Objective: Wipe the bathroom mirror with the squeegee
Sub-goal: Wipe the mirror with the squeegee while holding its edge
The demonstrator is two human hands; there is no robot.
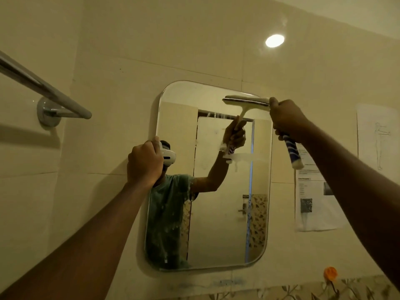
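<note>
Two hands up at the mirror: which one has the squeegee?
The right hand: it grips the squeegee handle, blade at the mirror top. The left hand only holds the mirror's left edge.

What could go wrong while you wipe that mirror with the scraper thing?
1. Streaks: the squeegee in the right hand is at the top right of the mirror, and the suds lower down could get missed or smeared.
2. Splashes: the papers stuck on the wall just right of the mirror might get wet.
3. Smudges: the left hand grips the mirror's left edge, so it may leave finger marks or tug the glass.
</note>
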